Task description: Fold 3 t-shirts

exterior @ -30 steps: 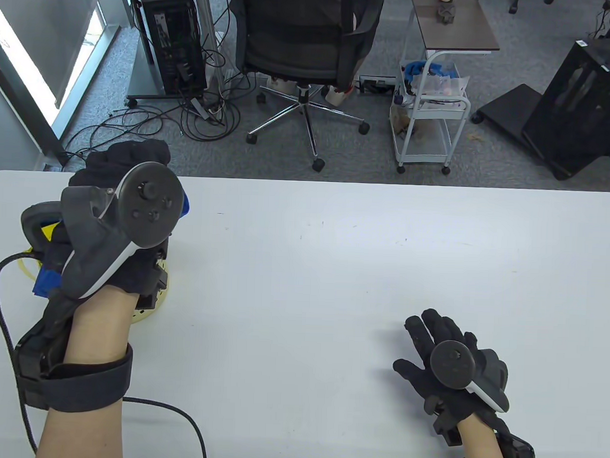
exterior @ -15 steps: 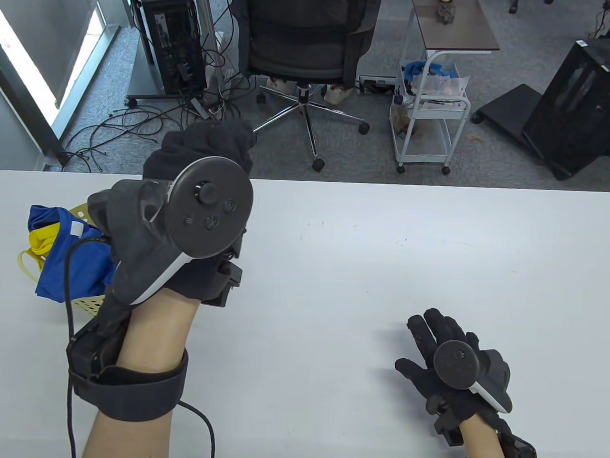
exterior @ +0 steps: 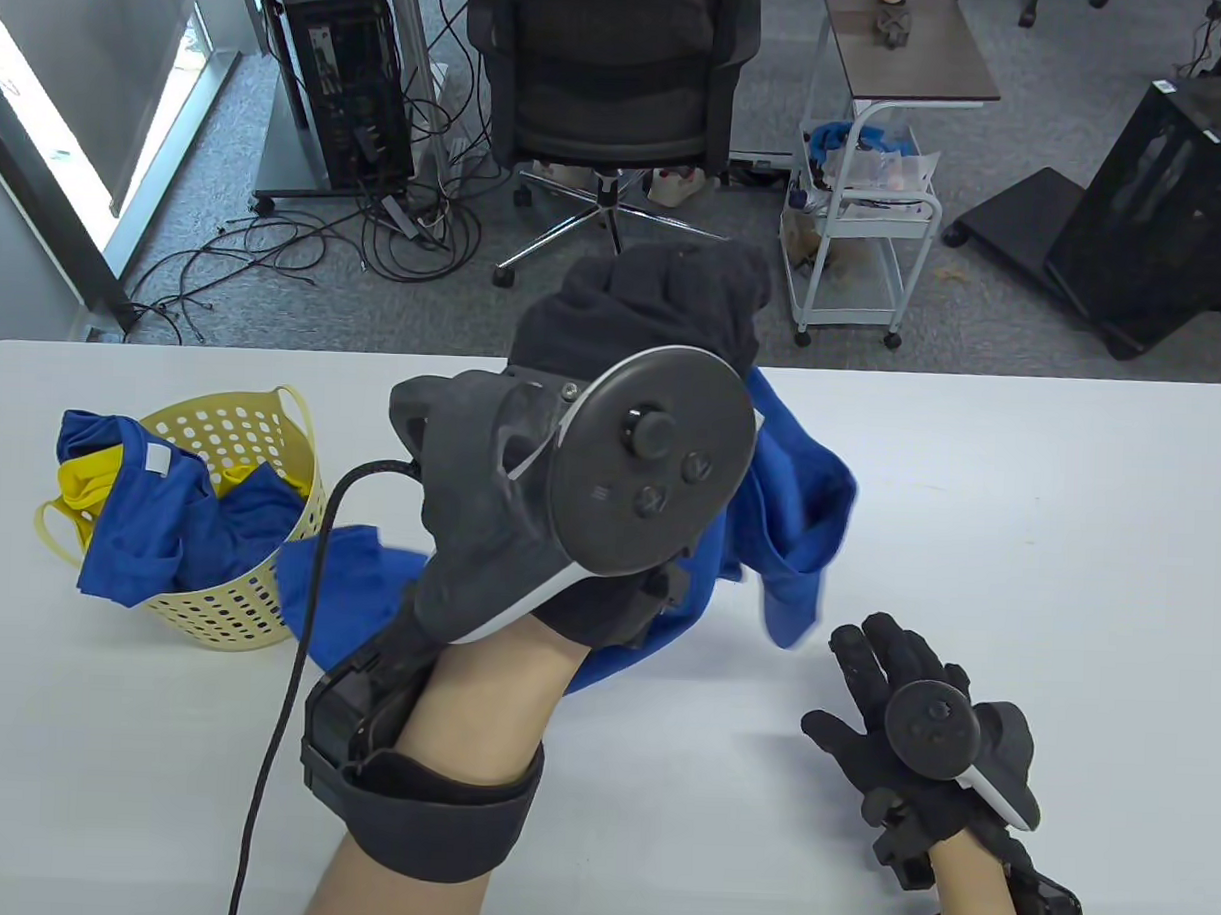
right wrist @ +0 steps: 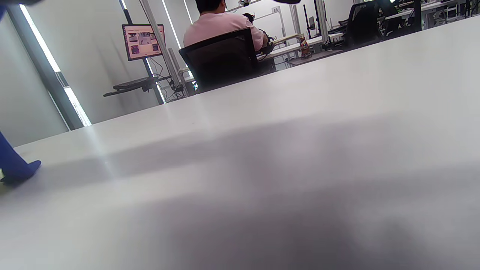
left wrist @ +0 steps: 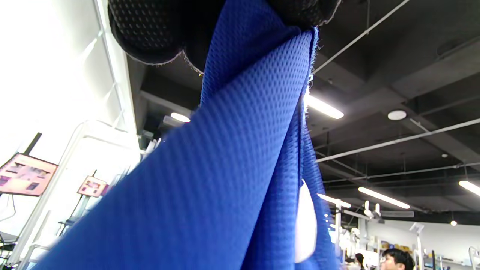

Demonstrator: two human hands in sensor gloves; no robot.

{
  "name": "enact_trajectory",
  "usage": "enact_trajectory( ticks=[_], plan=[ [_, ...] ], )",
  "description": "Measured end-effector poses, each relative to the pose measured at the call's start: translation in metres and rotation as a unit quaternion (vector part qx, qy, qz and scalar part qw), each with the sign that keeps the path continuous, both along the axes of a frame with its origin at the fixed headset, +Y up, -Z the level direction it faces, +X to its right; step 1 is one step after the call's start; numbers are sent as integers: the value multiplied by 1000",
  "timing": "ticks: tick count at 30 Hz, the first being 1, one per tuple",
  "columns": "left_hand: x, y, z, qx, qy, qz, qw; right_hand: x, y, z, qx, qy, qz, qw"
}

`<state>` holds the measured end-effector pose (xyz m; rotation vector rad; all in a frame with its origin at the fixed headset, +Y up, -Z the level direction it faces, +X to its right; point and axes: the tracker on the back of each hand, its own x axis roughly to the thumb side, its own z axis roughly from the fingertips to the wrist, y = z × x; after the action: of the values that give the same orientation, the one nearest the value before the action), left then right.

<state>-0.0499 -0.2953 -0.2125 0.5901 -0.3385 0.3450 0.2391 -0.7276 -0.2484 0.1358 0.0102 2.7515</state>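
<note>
Fingers (left wrist: 150, 30) of the left hand (exterior: 569, 496) are clamped on a blue t-shirt (exterior: 788, 524), the mesh cloth bunched between the gloved tips in the left wrist view. That hand is raised above the middle of the desk (exterior: 1019, 512), knuckles toward the far edge, its tracker face up and its forearm running back to the near edge. From the grip the shirt hangs and trails: one fold drops at the hand's right, the rest stretches low across the desk leftward to a yellow basket (exterior: 235, 605) (its long axis thus runs roughly left to right). More blue and yellow cloth (exterior: 138, 531) sits in the basket, spilling over its left rim. Right hand (exterior: 911, 728) rests palm down on the desk near the front right, fingers apart and extended, pointing away and slightly left, holding nothing, just beside the hanging fold's lower end.
</note>
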Motion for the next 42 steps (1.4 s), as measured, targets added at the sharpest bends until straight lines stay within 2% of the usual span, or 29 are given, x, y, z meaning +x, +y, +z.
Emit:
enact_trajectory(
  ticks=[4,7,11,16,19,24,30,32,35,40,42],
  plan=[
    [-11,-4,-6,-2,24,3,1000,3,-3,-2,-12,-7,-8,1000],
    [-27,-16,-19,-36,56,-3,998,4,-4,-3,-15,-10,-11,1000],
    [-52,-42,-40,-57,89,-27,994,4,-7,-5,-26,-14,-9,1000],
    [-88,-86,-69,-109,120,-47,986,1,-12,-7,-41,-12,-7,999],
    [-105,-113,-83,-134,128,-58,981,-5,-7,-5,-18,-4,-6,1000],
    [-129,-154,-105,-156,145,-90,973,-29,11,-1,41,45,16,998],
    [-151,-181,-124,-160,164,-120,966,-74,26,-10,8,121,109,987],
    [-159,-188,-131,-165,169,-117,965,-91,20,-13,-18,145,130,981],
    [-173,-197,-139,-174,176,-113,962,-118,-3,-19,-66,179,156,969],
    [-197,-210,-145,-180,190,-115,958,-143,-36,-35,-119,175,202,956],
    [-204,-213,-145,-185,196,-117,956,-146,-35,-36,-79,168,212,959]
  ],
)
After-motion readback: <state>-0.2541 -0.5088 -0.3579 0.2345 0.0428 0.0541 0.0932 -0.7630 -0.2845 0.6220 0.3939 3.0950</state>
